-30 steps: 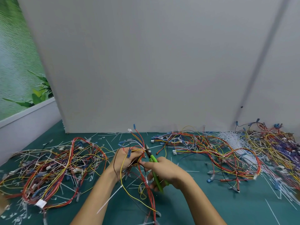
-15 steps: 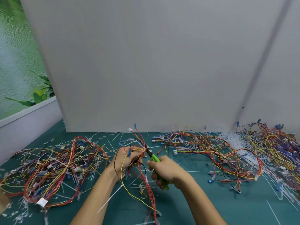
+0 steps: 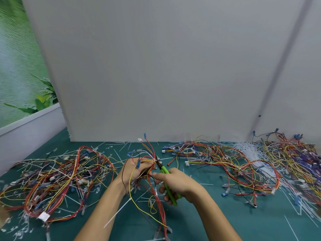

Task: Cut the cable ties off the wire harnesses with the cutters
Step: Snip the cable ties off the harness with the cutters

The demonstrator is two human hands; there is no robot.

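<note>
Two hands are at work above a dark green table (image 3: 225,225). A loose harness of red, yellow, black and blue wires (image 3: 149,154) is gripped in the left hand (image 3: 137,168), whose fingers are curled round the bundle. Its connector ends stand up above the fist and the rest trails down onto the table towards the viewer. The green-handled cutters (image 3: 163,170) are held in the right hand (image 3: 177,181), with the fingers wrapped round the handles and the forefinger laid forward towards the bundle. The dark cutter head is set against the wires just beside the left fingertips. Whether the blades are parted cannot be told, and the tie aimed at cannot be made out.

The step in hand is judged to be the snipping of a tie on the held harness. The chief risk is that a wire is nicked or severed along with the tie, since the strands are crowded at the blades. The left fingertips, being so near the head, could also be pinched. The trailing wires lie near the tangled heap of harnesses on the left (image 3: 57,181) and could be snagged when the bundle is lifted. A further heap of harnesses (image 3: 225,162) and a sheaf of white cable ties (image 3: 248,148) lie to the right.
</note>
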